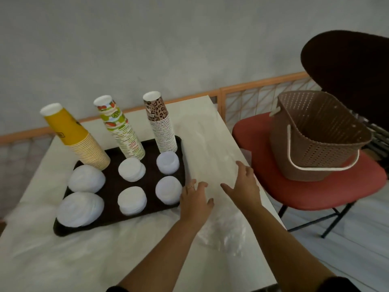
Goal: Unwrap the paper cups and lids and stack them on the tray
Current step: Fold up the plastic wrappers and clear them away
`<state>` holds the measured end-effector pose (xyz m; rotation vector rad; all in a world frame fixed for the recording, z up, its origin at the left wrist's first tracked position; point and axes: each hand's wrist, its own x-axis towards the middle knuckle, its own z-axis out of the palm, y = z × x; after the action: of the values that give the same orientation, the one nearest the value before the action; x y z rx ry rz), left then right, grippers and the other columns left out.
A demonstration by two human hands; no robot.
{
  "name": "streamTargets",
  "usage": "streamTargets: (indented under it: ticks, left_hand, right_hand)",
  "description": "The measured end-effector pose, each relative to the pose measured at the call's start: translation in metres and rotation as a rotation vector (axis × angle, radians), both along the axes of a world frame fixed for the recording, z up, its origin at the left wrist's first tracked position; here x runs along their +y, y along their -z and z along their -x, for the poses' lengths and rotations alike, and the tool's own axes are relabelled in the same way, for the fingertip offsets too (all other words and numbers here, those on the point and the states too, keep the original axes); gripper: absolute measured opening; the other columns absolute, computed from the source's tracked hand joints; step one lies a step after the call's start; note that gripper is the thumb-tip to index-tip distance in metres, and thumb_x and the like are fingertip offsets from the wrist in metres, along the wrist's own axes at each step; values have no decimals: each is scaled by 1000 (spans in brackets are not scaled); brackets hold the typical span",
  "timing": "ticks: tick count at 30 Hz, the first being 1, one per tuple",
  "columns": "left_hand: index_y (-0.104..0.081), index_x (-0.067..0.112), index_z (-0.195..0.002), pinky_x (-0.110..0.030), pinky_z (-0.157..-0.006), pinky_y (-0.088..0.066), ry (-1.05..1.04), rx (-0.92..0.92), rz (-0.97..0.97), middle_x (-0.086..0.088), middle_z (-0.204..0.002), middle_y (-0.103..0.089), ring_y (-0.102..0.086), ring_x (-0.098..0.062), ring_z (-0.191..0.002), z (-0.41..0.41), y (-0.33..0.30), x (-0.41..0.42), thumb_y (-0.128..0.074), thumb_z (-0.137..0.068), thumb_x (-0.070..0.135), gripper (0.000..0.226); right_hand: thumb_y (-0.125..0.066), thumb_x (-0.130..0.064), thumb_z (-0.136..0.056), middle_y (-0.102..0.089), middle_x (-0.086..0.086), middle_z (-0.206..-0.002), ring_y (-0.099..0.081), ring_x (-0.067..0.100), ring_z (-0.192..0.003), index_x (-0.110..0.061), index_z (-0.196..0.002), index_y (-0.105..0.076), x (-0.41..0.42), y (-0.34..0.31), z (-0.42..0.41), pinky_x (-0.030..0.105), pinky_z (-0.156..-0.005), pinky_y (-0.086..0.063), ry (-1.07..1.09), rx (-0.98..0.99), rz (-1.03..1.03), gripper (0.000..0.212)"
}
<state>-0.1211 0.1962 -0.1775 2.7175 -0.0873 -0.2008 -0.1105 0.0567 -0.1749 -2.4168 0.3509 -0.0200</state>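
cups and lids stacked on tray, both hands flat over clear wrap

cups are seen standing upside down in three tall nested stacks along the far edge of the dark tray (109, 188): a yellow stack (77, 138) at the left, tilted leftward, a fruit-printed stack (121, 128) in the middle, also leaning, and a leopard-printed stack (163, 125) at the right, nearly upright. six piles of white lids (131, 200) are set in two rows in front of them on the same tray, the two at the left being larger. the tray is placed on a white table (63, 260).

just right of the tray, the left hand (194, 200) is held with fingers spread and relaxed, nothing gripped, a ring being visible on one finger. the right hand (243, 185) is likewise held spread and flat, near the table's right edge. whether either palm is pressed onto the surface cannot be told. crumpled clear plastic wrap (223, 232) is seen on the table beneath the forearms.

a brown woven basket (320, 142) with a white handle is set on a red chair (315, 192) beside the table.
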Motion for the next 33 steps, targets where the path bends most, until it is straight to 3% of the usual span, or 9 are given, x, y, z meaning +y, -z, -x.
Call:
streamTargets:
  ticks: [8,12,15,17,20,24,27,29,33]
  left_hand:
    - [-45,16,-133,-37,-108,-31,-16,11,124,-5,-142,-39,-37,-23,-130,-2,5,12,-51,-93,42,48]
    - [-53,11,-123,-24,-93,-39,-153,-104,526,-7,-127,-51,-51,-19,-112,-6,-29,14,-49,-96,38,38]
    - [-58,13,-100,-30,-86,-47,-381,283,1018,-8,-111,-63,-61,-22,-100,-18,-69,15,-44,-92,56,46]
    - [-59,10,-112,-43,-94,-49,-420,642,1359,-13,-116,-65,-62,-28,-106,-23,-89,21,-39,-80,75,75]
    - [-56,7,-125,-46,-97,-45,-292,772,1676,-16,-119,-64,-60,-31,-109,-25,-111,41,-37,-74,81,92]
    - [-57,13,-111,-29,-79,-52,-173,477,1660,-4,-92,-71,-66,-16,-82,-19,-142,70,-56,-91,30,26]
    - [-51,18,-121,-30,-80,-55,-18,283,1527,-8,-100,-71,-67,-19,-92,-4,-155,93,-62,-83,3,42]
    - [-54,20,-123,-37,-89,-52,74,268,1414,-9,-104,-70,-66,-24,-98,12,-162,106,-62,-84,2,43]
    - [-57,7,-122,-35,-85,-54,94,214,1242,-10,-106,-67,-67,-20,-90,35,-159,126,-62,-87,6,35]
  right_hand:
    - [-40,-6,-96,-60,10,-115,-58,23,-95,-13,-126,-58,3,-13,-10,28,-73,-42,110,-224,-133,36]
    - [-38,1,-93,-58,4,-100,-56,19,-86,-23,-111,-65,6,-57,-2,15,-66,-40,93,-398,-386,41]
    - [-38,0,-92,-56,0,-92,-53,4,-81,-33,-98,-67,14,-94,10,22,-74,-42,-12,-485,-531,44]
    - [-37,-4,-87,-61,0,-95,-56,7,-85,-31,-92,-70,21,-117,24,26,-79,-45,-160,-505,-640,43]
    - [-38,-3,-78,-69,-3,-89,-61,6,-90,-21,-80,-74,24,-139,50,16,-83,-45,-507,-401,-706,40]
    - [-58,-12,-90,-70,7,-100,-64,14,-95,-10,-109,-69,20,-150,70,23,-87,-48,-1073,190,-598,22]
    - [-64,-54,-79,-68,2,-107,-63,22,-107,-16,-118,-62,29,-143,65,35,-94,-48,-753,159,-731,54]
    - [-52,-56,-77,-65,-3,-116,-58,21,-116,-21,-125,-57,50,-144,54,40,-97,-45,-453,65,-839,59]
    - [-53,-42,-86,-70,-1,-106,-66,14,-100,-13,-118,-60,98,-162,37,34,-84,-52,-417,-61,-1102,44]
